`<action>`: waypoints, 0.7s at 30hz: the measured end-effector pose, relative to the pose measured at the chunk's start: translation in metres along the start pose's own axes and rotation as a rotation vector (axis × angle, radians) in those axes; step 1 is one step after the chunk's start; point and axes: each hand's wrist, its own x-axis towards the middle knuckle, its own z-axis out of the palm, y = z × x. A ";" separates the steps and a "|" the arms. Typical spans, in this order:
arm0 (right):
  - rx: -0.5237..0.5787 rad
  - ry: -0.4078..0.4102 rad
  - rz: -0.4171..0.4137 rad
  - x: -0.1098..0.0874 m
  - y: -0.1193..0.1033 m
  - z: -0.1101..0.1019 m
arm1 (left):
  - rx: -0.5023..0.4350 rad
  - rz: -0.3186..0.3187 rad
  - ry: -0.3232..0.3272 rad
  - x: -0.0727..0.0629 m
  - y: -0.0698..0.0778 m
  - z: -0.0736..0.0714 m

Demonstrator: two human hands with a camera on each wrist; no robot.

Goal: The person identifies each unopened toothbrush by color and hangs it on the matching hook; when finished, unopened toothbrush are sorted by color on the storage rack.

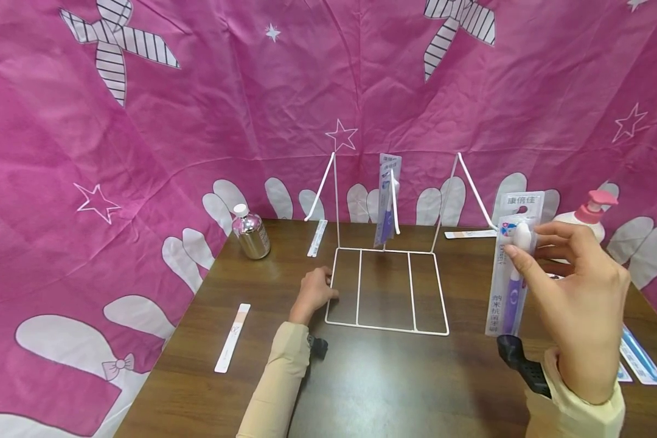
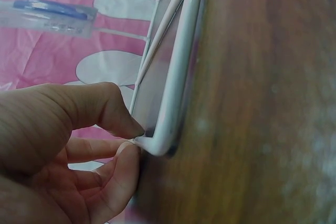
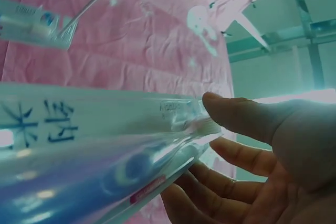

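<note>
A purple toothbrush in a clear blister pack (image 1: 513, 292) is pinched upright by my right hand (image 1: 586, 292), thumb in front and fingers along its edge. In the right wrist view the toothbrush pack (image 3: 94, 156) fills the lower left. My left hand (image 1: 313, 292) pinches the left side of the white wire rack's base (image 1: 387, 329); in the left wrist view thumb and fingertips meet at a corner of the rack wire (image 2: 176, 77). Packaged toothbrushes (image 1: 386, 201) hang from the rack's middle hook, right of my left hand and left of the held pack.
A silver bottle with a white cap (image 1: 252, 232) stands at the back left. A pink-topped pump bottle (image 1: 591, 213) is behind my right hand. Paper strips (image 1: 232, 338) lie on the table, and blue packaged toothbrushes (image 1: 643, 356) lie at the right. Two outer hooks (image 1: 477, 191) project forward.
</note>
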 end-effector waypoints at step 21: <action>0.239 -0.258 -0.216 -0.023 -0.036 0.040 | -0.021 0.014 -0.004 0.001 -0.003 0.001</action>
